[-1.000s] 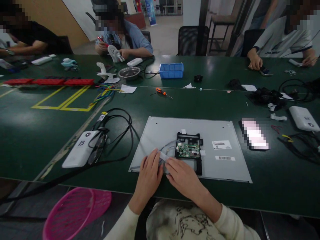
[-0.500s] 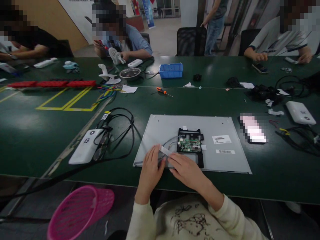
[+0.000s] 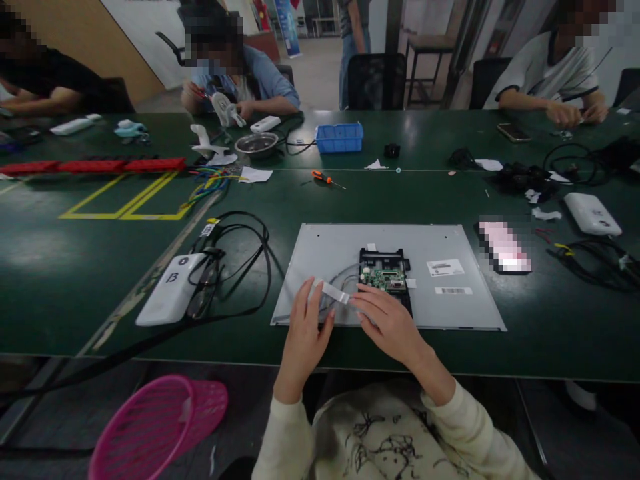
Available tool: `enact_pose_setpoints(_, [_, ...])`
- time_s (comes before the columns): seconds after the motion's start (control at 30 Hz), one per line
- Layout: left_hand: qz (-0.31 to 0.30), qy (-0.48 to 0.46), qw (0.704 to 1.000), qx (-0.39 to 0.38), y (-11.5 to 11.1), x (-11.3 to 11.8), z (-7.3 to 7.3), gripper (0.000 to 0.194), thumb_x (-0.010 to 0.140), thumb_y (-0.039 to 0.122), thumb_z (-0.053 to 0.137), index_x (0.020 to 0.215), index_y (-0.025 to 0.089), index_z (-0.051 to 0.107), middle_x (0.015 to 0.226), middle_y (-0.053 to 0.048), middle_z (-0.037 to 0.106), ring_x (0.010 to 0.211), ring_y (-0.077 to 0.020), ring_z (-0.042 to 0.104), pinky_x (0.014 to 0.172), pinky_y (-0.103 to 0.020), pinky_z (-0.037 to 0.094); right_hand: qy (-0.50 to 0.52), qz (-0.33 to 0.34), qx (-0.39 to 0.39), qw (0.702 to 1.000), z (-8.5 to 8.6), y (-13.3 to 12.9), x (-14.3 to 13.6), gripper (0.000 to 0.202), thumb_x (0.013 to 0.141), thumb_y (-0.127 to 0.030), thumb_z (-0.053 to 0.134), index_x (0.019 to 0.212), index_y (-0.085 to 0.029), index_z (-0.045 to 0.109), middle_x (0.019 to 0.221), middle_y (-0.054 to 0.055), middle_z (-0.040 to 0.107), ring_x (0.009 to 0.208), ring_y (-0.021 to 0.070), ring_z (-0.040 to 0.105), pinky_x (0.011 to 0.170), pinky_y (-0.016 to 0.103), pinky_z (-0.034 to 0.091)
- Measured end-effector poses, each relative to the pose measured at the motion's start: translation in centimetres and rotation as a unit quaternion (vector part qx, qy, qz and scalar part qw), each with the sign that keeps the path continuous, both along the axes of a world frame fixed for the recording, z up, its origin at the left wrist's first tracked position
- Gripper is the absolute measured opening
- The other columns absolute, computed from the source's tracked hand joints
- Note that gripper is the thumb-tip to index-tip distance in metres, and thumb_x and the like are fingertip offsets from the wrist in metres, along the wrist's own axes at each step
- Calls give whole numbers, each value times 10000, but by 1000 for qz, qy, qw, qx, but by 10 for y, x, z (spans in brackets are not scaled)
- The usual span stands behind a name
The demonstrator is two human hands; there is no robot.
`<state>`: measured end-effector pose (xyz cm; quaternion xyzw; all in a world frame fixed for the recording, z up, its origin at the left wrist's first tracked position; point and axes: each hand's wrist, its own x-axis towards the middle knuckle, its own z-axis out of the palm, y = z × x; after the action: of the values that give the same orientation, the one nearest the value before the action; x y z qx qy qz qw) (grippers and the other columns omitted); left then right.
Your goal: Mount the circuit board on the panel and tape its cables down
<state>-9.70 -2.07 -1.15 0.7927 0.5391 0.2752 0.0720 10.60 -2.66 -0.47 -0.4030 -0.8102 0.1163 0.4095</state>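
A light grey flat panel (image 3: 470,307) lies on the table before me, with a green circuit board (image 3: 383,279) in a black bracket on it. Thin grey cables (image 3: 345,271) run left from the board. A narrow white strip (image 3: 334,292), like tape, lies across these cables, between my hands. The index fingertip of my left hand (image 3: 306,333) is at its left end, the thumb spread apart. The fingertips of my right hand (image 3: 390,327) touch its right end, the thumb held away. Whether the strip is stuck down, I cannot tell. My right hand covers the bracket's lower part.
To the left are a white power bank (image 3: 167,293) and coiled black cables (image 3: 250,267). A phone (image 3: 504,247) lies right of the panel. Farther off are an orange-handled screwdriver (image 3: 323,177) and a blue bin (image 3: 339,139). A pink basket (image 3: 150,427) stands below. People sit opposite.
My hands have drawn slightly apart, the right one shifting right and up. More of the white strip shows between them. The camera view has also moved a little.
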Motion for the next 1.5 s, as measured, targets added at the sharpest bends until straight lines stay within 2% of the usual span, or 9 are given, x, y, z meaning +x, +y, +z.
enact_pose_setpoints(0.2, [37, -26, 998, 41, -1, -1, -2, 515, 939, 232, 489, 1426, 209, 325, 1497, -146, 325, 1416, -261, 278, 1145, -486, 303, 29, -29, 14, 999, 1, -2, 3, 320, 895, -99, 475, 1175, -164, 616, 1145, 95, 677, 1223, 203, 541, 1026, 402, 480])
enact_pose_setpoints(0.6, [19, 6, 996, 85, -6, 1, -3, 441, 914, 194, 516, 1346, 201, 429, 1459, -130, 401, 1404, -268, 310, 1124, -491, 341, -35, -35, 2, 999, 0, -6, 8, 301, 903, -105, 457, 1135, -162, 641, 1115, 94, 689, 1161, 218, 576, 1022, 420, 480])
enact_pose_setpoints(0.8, [-3, 64, 994, 93, -11, 27, -2, 340, 904, 176, 522, 1244, 199, 523, 1319, -95, 565, 1311, -250, 444, 1106, -475, 341, -68, -37, -2, 997, -1, -7, 10, 304, 904, -100, 447, 1132, -139, 644, 1133, 98, 685, 1155, 224, 575, 1031, 418, 469])
enact_pose_setpoints(0.9, [-24, 82, 993, 80, -9, 45, 0, 343, 893, 156, 514, 1233, 193, 540, 1284, -86, 595, 1256, -246, 495, 1094, -457, 344, -71, -46, 2, 996, -1, -7, 10, 294, 905, -97, 447, 1111, -125, 654, 1130, 102, 686, 1144, 220, 581, 1041, 402, 461])
enact_pose_setpoints(1.0, [-17, 84, 994, 71, -4, 53, -1, 353, 876, 109, 490, 1215, 183, 558, 1250, -88, 613, 1216, -245, 518, 1059, -444, 370, -72, -46, 0, 996, 0, -7, 10, 293, 911, -109, 440, 1100, -135, 663, 1124, 104, 688, 1136, 223, 586, 1037, 407, 463])
enact_pose_setpoints(1.2, [21, 80, 994, 68, -2, 51, -6, 275, 892, 111, 469, 1113, 189, 612, 1125, -75, 675, 1070, -236, 592, 944, -408, 427, -58, -40, -7, 997, -2, -7, 11, 315, 909, -114, 435, 1118, -173, 662, 1112, 105, 690, 1127, 231, 594, 1007, 446, 482])
enact_pose_setpoints(1.3, [25, 73, 994, 71, 0, 49, -4, 271, 896, 97, 449, 1071, 193, 633, 1072, -66, 698, 1028, -228, 616, 935, -403, 425, -59, -38, -4, 998, -4, -7, 11, 315, 900, -105, 441, 1113, -173, 663, 1111, 103, 689, 1119, 231, 597, 1003, 442, 484])
enact_pose_setpoints(1.5, [77, -11, 989, 123, 19, 34, 4, 276, 896, 147, 463, 1091, 191, 653, 1024, -56, 709, 944, -208, 641, 896, -354, 459, -79, -33, -4, 996, -4, -6, 13, 307, 887, -93, 454, 1102, -155, 664, 1106, 104, 689, 1116, 230, 596, 1028, 428, 468])
